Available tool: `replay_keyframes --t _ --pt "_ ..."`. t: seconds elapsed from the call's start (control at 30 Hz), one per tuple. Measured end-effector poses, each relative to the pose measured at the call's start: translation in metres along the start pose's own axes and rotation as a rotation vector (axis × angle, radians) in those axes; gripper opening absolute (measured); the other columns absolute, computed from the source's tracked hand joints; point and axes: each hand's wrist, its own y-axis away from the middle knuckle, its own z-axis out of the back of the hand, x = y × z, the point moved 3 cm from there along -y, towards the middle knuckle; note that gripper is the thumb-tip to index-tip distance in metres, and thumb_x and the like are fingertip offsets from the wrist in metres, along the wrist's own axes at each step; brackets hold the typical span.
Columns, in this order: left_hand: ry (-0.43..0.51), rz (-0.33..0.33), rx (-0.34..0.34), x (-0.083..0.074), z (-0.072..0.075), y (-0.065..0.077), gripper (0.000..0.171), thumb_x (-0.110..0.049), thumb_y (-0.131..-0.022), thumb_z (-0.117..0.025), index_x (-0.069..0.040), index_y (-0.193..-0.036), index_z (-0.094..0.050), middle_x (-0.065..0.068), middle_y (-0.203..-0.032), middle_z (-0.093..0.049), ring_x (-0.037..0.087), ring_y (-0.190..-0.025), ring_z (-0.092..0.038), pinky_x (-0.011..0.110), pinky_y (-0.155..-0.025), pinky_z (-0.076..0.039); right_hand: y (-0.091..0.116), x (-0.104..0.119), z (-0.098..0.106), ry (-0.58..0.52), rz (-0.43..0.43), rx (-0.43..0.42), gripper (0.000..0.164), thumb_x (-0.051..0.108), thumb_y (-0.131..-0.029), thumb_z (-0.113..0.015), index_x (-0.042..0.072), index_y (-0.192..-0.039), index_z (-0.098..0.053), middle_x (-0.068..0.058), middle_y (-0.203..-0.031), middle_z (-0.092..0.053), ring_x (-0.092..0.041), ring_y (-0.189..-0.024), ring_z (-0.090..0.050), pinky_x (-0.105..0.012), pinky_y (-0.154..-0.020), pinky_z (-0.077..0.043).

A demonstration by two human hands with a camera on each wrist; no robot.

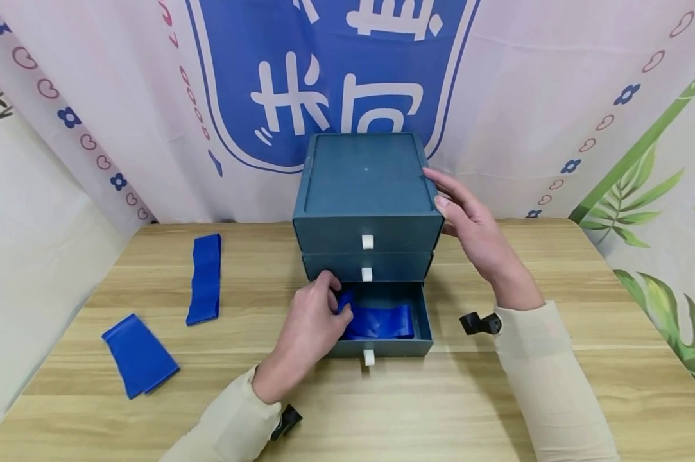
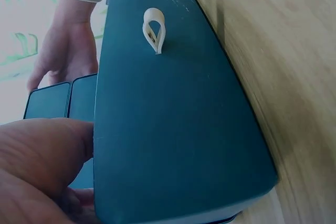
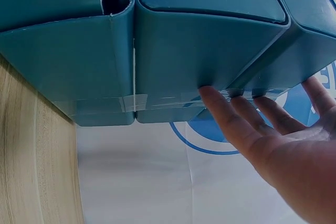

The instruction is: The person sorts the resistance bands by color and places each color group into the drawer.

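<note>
A dark teal drawer cabinet (image 1: 366, 179) stands on the table, with its bottom drawer (image 1: 390, 348) pulled out. Inside that drawer lies a folded blue flat band (image 1: 382, 322). My left hand (image 1: 315, 314) reaches in over the drawer's left side and pinches blue band material between thumb and fingers; the left wrist view hides the fingertips behind the drawer front (image 2: 173, 119). My right hand (image 1: 477, 234) rests on the cabinet's right side, thumb near the top edge. Its extended fingers (image 3: 231, 116) touch the side wall in the right wrist view.
Two more blue flat bands lie on the left of the wooden table, one upright strip (image 1: 205, 279) and one nearer piece (image 1: 140, 356). White tabs mark the drawers, among them the top tab (image 1: 368, 242). A printed curtain (image 1: 255, 186) hangs behind the cabinet.
</note>
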Motion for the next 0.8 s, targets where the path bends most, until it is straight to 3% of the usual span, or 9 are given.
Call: replay_keyframes --t 0.13,0.3,0.43,0.6,0.7,0.8 --pt "-0.021 -0.024 -0.020 0.000 0.003 0.000 0.027 0.001 -0.087 -0.085 0.001 -0.108 -0.067 0.009 -0.079 -0.066 0.016 -0.068 -0.058 0.035 -0.071 -0.062 0.000 0.000 0.000 -0.003 0.002 -0.001 0.049 0.036 -0.116 -0.042 0.034 -0.165 -0.043 0.008 -0.175 -0.033 -0.028 -0.148 -0.049 -0.065 -0.121 -0.040" --pt "0.046 0.002 0.004 0.001 0.009 -0.002 0.023 0.002 -0.087 -0.085 0.000 -0.103 -0.068 0.007 -0.078 -0.067 0.014 -0.064 -0.057 0.035 -0.072 -0.061 0.000 -0.001 0.000 -0.005 0.006 -0.001 0.049 0.035 -0.116 -0.042 0.034 -0.165 -0.044 0.008 -0.175 -0.032 -0.030 -0.148 -0.048 -0.067 -0.121 -0.039" --pt "0.148 0.055 0.047 0.003 0.014 -0.004 0.020 0.000 -0.088 -0.085 -0.001 -0.100 -0.069 0.005 -0.076 -0.066 0.013 -0.060 -0.057 0.032 -0.069 -0.058 0.000 -0.001 0.000 -0.002 0.006 -0.001 0.049 0.036 -0.116 -0.042 0.034 -0.165 -0.043 0.009 -0.175 -0.033 -0.029 -0.148 -0.049 -0.067 -0.121 -0.039" --pt "0.345 0.155 0.137 0.007 0.024 -0.006 0.019 -0.005 -0.093 -0.082 -0.002 -0.105 -0.068 0.008 -0.083 -0.068 0.018 -0.059 -0.062 0.031 -0.060 -0.059 0.000 -0.001 0.001 0.002 0.003 -0.001 0.049 0.036 -0.116 -0.042 0.034 -0.165 -0.043 0.009 -0.175 -0.033 -0.028 -0.148 -0.049 -0.066 -0.122 -0.039" --pt "0.436 0.223 0.159 0.011 0.036 -0.008 0.018 -0.009 -0.096 -0.080 -0.003 -0.108 -0.068 0.010 -0.089 -0.070 0.024 -0.064 -0.067 0.031 -0.060 -0.060 0.000 -0.001 0.001 0.003 0.002 0.000 0.049 0.037 -0.116 -0.042 0.035 -0.165 -0.043 0.008 -0.175 -0.033 -0.029 -0.149 -0.048 -0.067 -0.122 -0.039" --pt "0.452 0.251 0.150 0.017 0.054 -0.011 0.018 -0.014 -0.098 -0.079 -0.005 -0.111 -0.069 0.010 -0.093 -0.071 0.027 -0.073 -0.070 0.030 -0.064 -0.062 0.000 -0.001 0.001 0.001 0.004 0.000 0.049 0.037 -0.116 -0.042 0.034 -0.166 -0.043 0.008 -0.175 -0.032 -0.030 -0.150 -0.047 -0.068 -0.122 -0.038"
